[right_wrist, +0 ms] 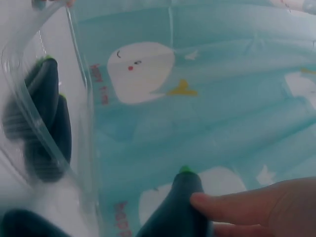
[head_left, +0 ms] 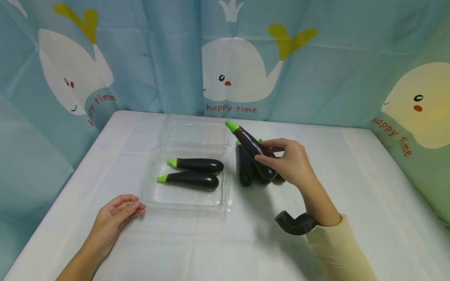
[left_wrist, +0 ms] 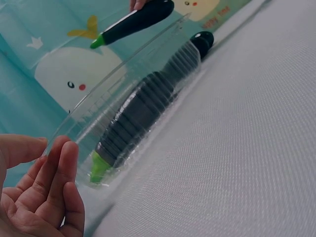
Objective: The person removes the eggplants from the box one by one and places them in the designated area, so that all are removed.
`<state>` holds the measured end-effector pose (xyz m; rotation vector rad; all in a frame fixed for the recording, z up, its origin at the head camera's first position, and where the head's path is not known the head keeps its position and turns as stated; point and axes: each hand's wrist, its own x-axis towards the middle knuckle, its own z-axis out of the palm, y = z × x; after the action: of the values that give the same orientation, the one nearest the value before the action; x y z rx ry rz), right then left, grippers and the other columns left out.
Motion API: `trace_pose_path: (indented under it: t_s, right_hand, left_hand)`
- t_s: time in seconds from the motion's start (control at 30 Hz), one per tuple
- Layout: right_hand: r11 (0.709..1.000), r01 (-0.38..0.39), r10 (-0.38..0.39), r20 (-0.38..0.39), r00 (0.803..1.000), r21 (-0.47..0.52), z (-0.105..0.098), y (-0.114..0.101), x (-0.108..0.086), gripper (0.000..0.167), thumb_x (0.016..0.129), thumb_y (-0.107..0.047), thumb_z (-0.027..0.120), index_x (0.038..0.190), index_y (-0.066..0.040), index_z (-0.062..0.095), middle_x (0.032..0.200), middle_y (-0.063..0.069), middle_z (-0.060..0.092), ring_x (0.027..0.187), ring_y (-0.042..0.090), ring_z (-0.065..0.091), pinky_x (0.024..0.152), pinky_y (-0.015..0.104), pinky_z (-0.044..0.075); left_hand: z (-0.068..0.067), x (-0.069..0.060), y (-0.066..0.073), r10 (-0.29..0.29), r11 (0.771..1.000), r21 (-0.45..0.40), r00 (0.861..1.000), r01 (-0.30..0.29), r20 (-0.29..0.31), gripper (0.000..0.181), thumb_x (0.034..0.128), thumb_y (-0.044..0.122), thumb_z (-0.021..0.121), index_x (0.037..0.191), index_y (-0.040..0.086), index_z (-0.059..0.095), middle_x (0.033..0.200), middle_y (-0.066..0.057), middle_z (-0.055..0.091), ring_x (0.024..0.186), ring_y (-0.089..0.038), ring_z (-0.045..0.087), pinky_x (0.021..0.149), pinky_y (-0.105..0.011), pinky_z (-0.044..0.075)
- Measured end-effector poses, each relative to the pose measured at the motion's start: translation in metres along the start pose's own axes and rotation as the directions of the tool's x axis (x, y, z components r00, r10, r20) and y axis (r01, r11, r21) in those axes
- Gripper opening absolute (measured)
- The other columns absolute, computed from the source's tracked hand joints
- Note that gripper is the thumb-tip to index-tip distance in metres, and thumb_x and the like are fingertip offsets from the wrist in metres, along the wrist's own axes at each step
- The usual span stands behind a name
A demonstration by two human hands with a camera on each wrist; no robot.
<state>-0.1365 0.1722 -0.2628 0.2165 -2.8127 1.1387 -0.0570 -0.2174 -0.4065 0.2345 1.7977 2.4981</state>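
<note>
**Eggplant [head_left: 249, 145] held up in the right hand [head_left: 291, 160]**

From my head view, I see the right thumb on the eggplant's near side and the fingers on its far side, parted only by its thickness. The hold is on the fatter half; the green stem end points up and left, while the rounded end hangs lower, over a pile of eggplants [head_left: 245, 168]. Through my left wrist view, I see the left hand [head_left: 114, 218] pinching the rim of the clear container [head_left: 168, 199]. Two eggplants [head_left: 192, 180] lie inside, side by side, stems left. All are club-shaped, smooth, glossy and near-black. The container is thin, see-through plastic with ribbed walls, its lid [head_left: 194, 132] laid open behind. Beneath spreads white, finely woven cloth [left_wrist: 222, 148].
</note>
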Motion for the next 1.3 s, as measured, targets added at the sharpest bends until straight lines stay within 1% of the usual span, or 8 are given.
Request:
trace_pose_path:
  t_s: [0.17, 0.3, 0.53, 0.7, 0.8, 1.0, 1.17, 1.3]
  right_hand:
    - [1.000, -0.011, 0.010, -0.021, 1.000, -0.027, -0.009, 0.008, -0.001, 0.035, 0.078, -0.021, 0.074, 0.107, -0.003, 0.067, 0.100, 0.012, 0.066, 0.092, 0.026, 0.063, 0.062, 0.026, 0.051]
    - [0.998, -0.031, 0.029, -0.039, 0.999, -0.046, -0.015, 0.015, -0.001, 0.037, 0.078, -0.023, 0.074, 0.108, -0.002, 0.066, 0.100, 0.013, 0.066, 0.095, 0.026, 0.061, 0.062, 0.026, 0.049]
    - [0.996, -0.053, 0.047, -0.082, 0.996, -0.077, -0.023, 0.035, -0.002, 0.038, 0.081, -0.025, 0.071, 0.109, 0.000, 0.064, 0.101, 0.016, 0.065, 0.094, 0.027, 0.060, 0.064, 0.031, 0.048]
    - [0.993, -0.092, 0.084, -0.098, 0.992, -0.080, -0.027, 0.047, -0.004, 0.040, 0.082, -0.028, 0.069, 0.109, 0.001, 0.064, 0.101, 0.018, 0.065, 0.096, 0.029, 0.059, 0.068, 0.033, 0.046]
    - [0.991, -0.114, 0.106, -0.103, 0.989, -0.075, -0.028, 0.053, -0.006, 0.042, 0.082, -0.029, 0.068, 0.110, 0.002, 0.063, 0.102, 0.020, 0.064, 0.097, 0.030, 0.058, 0.067, 0.031, 0.046]
    - [0.985, -0.157, 0.148, -0.119, 0.982, -0.070, -0.027, 0.064, -0.007, 0.044, 0.083, -0.030, 0.068, 0.111, 0.003, 0.062, 0.101, 0.022, 0.064, 0.095, 0.030, 0.058, 0.061, 0.018, 0.045]
    - [0.979, -0.189, 0.180, -0.119, 0.976, -0.070, -0.029, 0.070, -0.005, 0.047, 0.083, -0.033, 0.067, 0.113, 0.004, 0.061, 0.101, 0.023, 0.063, 0.093, 0.030, 0.059, 0.061, 0.019, 0.046]
    - [0.973, -0.222, 0.212, -0.129, 0.969, -0.070, -0.030, 0.077, -0.003, 0.050, 0.084, -0.034, 0.066, 0.113, 0.005, 0.060, 0.102, 0.024, 0.063, 0.091, 0.030, 0.059, 0.061, 0.019, 0.046]
  left_hand:
    - [0.000, 0.000, 0.000, -0.007, 1.000, 0.001, 1.000, 0.007, 0.000, 0.012, 0.0926, -0.006, 0.047, 0.100, -0.001, 0.055, 0.090, -0.008, 0.067, 0.083, -0.018, 0.066, 0.079, -0.024, 0.051]
    - [-0.001, 0.000, -0.001, -0.004, 1.000, 0.005, 1.000, 0.004, 0.001, 0.012, 0.0926, -0.006, 0.047, 0.101, -0.002, 0.054, 0.090, -0.008, 0.067, 0.083, -0.018, 0.065, 0.079, -0.024, 0.050]
    - [-0.001, 0.001, -0.001, 0.001, 1.000, 0.002, 1.000, -0.001, 0.004, 0.013, 0.0924, -0.007, 0.047, 0.101, -0.001, 0.054, 0.090, -0.008, 0.067, 0.084, -0.018, 0.065, 0.079, -0.025, 0.050]
    - [0.000, 0.001, -0.001, -0.001, 1.000, 0.009, 1.000, 0.001, 0.007, 0.012, 0.0927, -0.006, 0.047, 0.102, -0.003, 0.053, 0.090, -0.008, 0.067, 0.084, -0.017, 0.065, 0.079, -0.024, 0.050]
    - [0.000, 0.002, 0.000, -0.005, 1.000, 0.015, 1.000, 0.005, 0.006, 0.012, 0.0928, -0.006, 0.047, 0.102, -0.003, 0.054, 0.090, -0.007, 0.067, 0.084, -0.017, 0.065, 0.079, -0.024, 0.050]
    - [0.000, 0.003, 0.000, -0.001, 1.000, 0.002, 1.000, 0.001, 0.014, 0.013, 0.0927, -0.006, 0.047, 0.102, -0.002, 0.054, 0.091, -0.008, 0.067, 0.084, -0.018, 0.065, 0.080, -0.025, 0.050]
    - [0.001, 0.003, 0.000, 0.005, 1.000, -0.005, 1.000, -0.005, 0.018, 0.014, 0.0925, -0.007, 0.046, 0.101, -0.001, 0.055, 0.091, -0.008, 0.067, 0.084, -0.018, 0.065, 0.080, -0.026, 0.050]
    - [0.000, 0.002, -0.001, -0.001, 1.000, -0.005, 1.000, 0.001, 0.010, 0.014, 0.0925, -0.007, 0.047, 0.101, 0.000, 0.055, 0.090, -0.008, 0.067, 0.084, -0.018, 0.065, 0.080, -0.025, 0.050]
